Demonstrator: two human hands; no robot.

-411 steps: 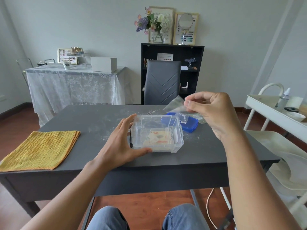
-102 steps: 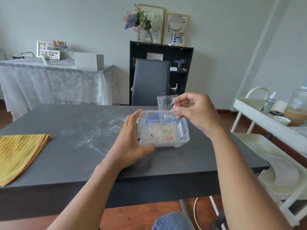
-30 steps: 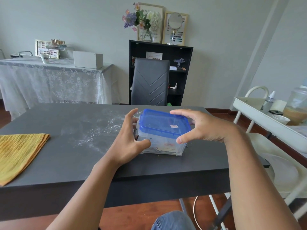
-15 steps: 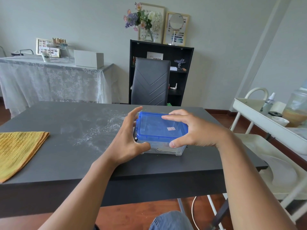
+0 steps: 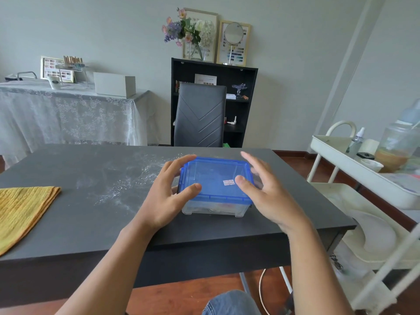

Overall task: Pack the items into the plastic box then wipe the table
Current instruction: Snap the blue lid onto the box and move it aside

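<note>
Clearance around your hands: between your left hand (image 5: 167, 196) and right hand (image 5: 266, 196) sits the plastic box (image 5: 214, 202) under its blue lid (image 5: 216, 178), filling that gap; the left thumb rests on the lid and the right hand's fingers are spread beside its right edge. Left of your left hand, open dark table (image 5: 86, 226) with a scatter of white dust (image 5: 127, 183), then a folded yellow cloth (image 5: 20, 210) at the far left. Beyond the box, a bare strip of tabletop, then a grey chair (image 5: 200, 114) against the far edge. Right of your right hand, a short run of table, its edge, then a white cart (image 5: 354, 169) standing close.
</note>
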